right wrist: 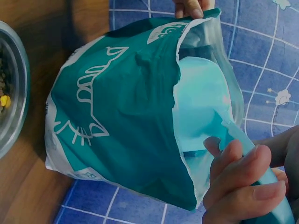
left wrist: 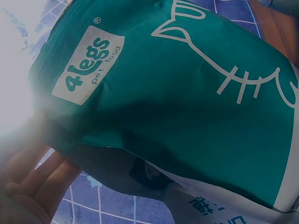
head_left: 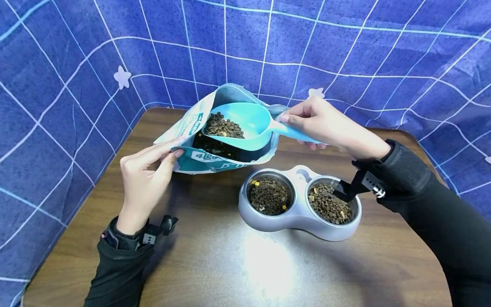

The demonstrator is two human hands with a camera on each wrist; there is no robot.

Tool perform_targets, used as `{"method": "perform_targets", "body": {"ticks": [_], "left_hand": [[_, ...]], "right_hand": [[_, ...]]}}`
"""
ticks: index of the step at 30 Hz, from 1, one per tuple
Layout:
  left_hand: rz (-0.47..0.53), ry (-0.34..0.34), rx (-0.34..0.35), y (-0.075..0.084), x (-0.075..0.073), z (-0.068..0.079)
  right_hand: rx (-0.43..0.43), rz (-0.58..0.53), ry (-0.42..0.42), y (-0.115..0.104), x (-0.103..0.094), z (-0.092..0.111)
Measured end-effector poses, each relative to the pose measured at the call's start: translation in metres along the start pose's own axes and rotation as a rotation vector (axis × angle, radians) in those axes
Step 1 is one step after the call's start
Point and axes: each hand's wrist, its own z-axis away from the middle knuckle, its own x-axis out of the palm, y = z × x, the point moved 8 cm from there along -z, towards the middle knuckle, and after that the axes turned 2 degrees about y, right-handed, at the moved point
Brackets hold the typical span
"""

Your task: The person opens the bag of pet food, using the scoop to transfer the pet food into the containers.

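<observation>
My left hand [head_left: 147,175] pinches the left edge of an opened teal and white pet food bag [left wrist: 187,107], its mouth gaping toward the right. By its handle, my right hand [head_left: 322,121] grips a light blue scoop [head_left: 253,121], whose bowl sits in the bag's mouth. Brown kibble [head_left: 223,127] lies in the front of the scoop, and more food shows darkly inside the bag below it. In the right wrist view, fingers [right wrist: 243,179] wrap the scoop handle [right wrist: 238,135].
A grey double bowl stand [head_left: 301,213] stands on the wooden table [head_left: 199,251] in front of the bag. Both metal bowls contain kibble with a few yellow bits. Blue cloth [head_left: 245,47] with white lines surrounds the table at the back and sides.
</observation>
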Motion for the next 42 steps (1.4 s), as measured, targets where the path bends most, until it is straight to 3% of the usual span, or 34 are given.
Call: {"method": "perform_targets", "body": {"ticks": [5, 11, 17, 30, 42], "left_hand": [[-0.004, -0.004, 0.002, 0.001, 0.001, -0.002], [-0.011, -0.001, -0.006, 0.001, 0.001, -0.003], [-0.009, -0.003, 0.000, 0.002, 0.002, -0.004], [-0.001, 0.005, -0.005, 0.002, 0.002, -0.003], [0.009, 0.021, -0.002, -0.001, 0.000, 0.000]], "right_hand": [[-0.022, 0.041, 0.015, -0.004, -0.009, 0.008], [0.026, 0.090, 0.045, -0.007, -0.025, 0.019], [0.065, 0.081, 0.066, -0.004, -0.039, 0.030], [0.022, 0.072, 0.075, 0.009, -0.064, 0.048], [0.038, 0.049, 0.080, 0.024, -0.084, 0.057]]}}
